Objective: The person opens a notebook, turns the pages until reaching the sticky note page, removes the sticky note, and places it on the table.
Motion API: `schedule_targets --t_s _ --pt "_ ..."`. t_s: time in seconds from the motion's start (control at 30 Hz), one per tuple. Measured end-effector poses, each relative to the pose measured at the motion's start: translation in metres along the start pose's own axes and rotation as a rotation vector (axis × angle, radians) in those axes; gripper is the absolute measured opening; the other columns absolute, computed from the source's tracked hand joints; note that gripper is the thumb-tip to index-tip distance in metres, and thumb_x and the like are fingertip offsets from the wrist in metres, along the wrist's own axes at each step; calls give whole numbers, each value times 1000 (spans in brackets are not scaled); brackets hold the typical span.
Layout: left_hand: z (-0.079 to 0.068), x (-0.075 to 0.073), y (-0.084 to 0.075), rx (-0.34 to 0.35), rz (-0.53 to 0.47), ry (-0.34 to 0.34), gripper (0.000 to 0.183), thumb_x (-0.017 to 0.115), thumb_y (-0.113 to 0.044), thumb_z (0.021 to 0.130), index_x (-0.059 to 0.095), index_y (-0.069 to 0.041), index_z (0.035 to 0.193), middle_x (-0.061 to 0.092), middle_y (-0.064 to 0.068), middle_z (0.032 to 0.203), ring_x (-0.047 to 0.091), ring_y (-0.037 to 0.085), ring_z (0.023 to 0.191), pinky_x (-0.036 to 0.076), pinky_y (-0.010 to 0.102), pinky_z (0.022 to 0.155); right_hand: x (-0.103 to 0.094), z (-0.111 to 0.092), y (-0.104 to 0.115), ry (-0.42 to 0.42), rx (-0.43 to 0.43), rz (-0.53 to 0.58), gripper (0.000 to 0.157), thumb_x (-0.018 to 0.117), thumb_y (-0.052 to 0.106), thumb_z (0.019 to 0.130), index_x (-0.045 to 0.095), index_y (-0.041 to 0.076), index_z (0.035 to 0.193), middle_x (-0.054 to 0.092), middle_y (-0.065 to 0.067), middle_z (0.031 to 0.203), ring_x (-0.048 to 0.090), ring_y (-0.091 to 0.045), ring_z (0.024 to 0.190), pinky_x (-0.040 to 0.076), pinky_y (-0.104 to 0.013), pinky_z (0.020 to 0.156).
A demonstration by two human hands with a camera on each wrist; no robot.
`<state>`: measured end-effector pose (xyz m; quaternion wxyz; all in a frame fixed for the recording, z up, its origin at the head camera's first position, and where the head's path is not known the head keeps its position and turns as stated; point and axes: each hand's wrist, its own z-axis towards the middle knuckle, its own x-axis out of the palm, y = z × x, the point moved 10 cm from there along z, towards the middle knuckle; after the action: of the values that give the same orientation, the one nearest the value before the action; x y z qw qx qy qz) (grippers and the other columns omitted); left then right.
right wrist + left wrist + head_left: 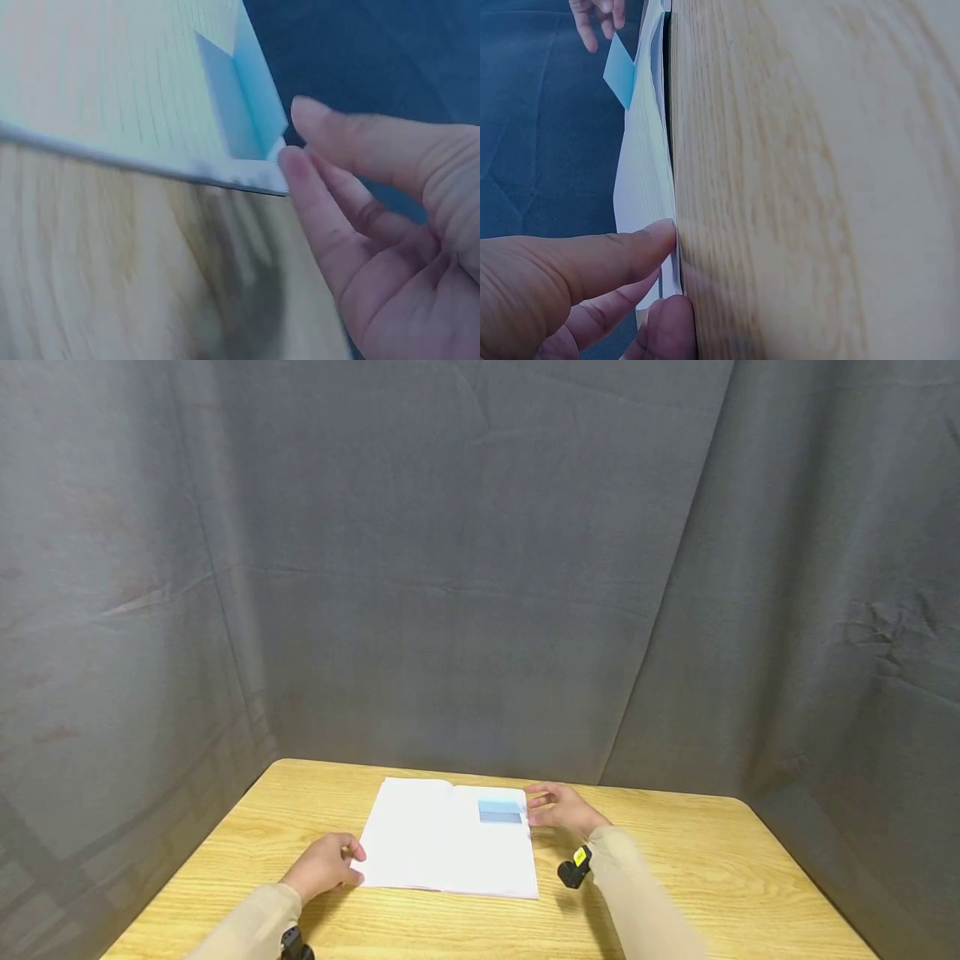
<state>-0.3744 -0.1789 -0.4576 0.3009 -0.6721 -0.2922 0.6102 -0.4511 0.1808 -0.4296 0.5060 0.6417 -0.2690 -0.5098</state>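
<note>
An open notebook [420,835] with white pages lies on the wooden table. Near the upper right corner of its right page is a light blue paper note [499,812], creased, with one part standing up from the page in the right wrist view. At the notebook's left edge is my left hand [324,866], its bent thumb and fingers touching the page edge, apart from each other. My right hand [564,811] stays beside the upper right edge, fingers spread and slightly bent. In the right wrist view a fingertip [294,161] comes close to the notebook's corner; contact is unclear.
The wooden table [675,877] extends around the notebook on every side. Behind it and at both sides hangs a grey curtain [450,568]. A small black camera [573,870] is strapped at my right wrist, below the sleeve [637,893].
</note>
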Motion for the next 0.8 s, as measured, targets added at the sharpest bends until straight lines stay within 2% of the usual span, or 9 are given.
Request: schedule_targets --t_s 0.1,0.23,0.57,0.8 --pt "0 0 0 1 0 -3 24 78 4 70 62 -5 85 47 5 73 47 16 59 45 29 54 3 6 -12 -57 65 80 53 65 -14 81 46 -14 130 58 -30 108 64 -23 88 55 -28 77" --pt "1 -1 0 5 -6 -10 25 78 5 69 61 -5 85 48 6 74 47 16 59 45 29 54 10 9 -23 -95 132 145 48 63 -18 80 50 -15 126 63 -20 94 63 -19 78 57 -31 77" --pt "0 0 -1 11 -2 -15 24 78 5 70 61 -5 84 48 6 73 46 16 58 44 28 53 13 14 -31 -169 169 149 35 65 -10 84 57 -14 118 65 -17 96 66 -17 82 56 -35 85" --pt "-1 0 -2 16 -1 -19 25 78 5 69 61 -5 84 48 5 73 46 15 58 45 28 53 9 15 -36 -246 198 143 25 68 -7 83 63 -14 107 69 -13 91 67 -16 79 58 -32 75"
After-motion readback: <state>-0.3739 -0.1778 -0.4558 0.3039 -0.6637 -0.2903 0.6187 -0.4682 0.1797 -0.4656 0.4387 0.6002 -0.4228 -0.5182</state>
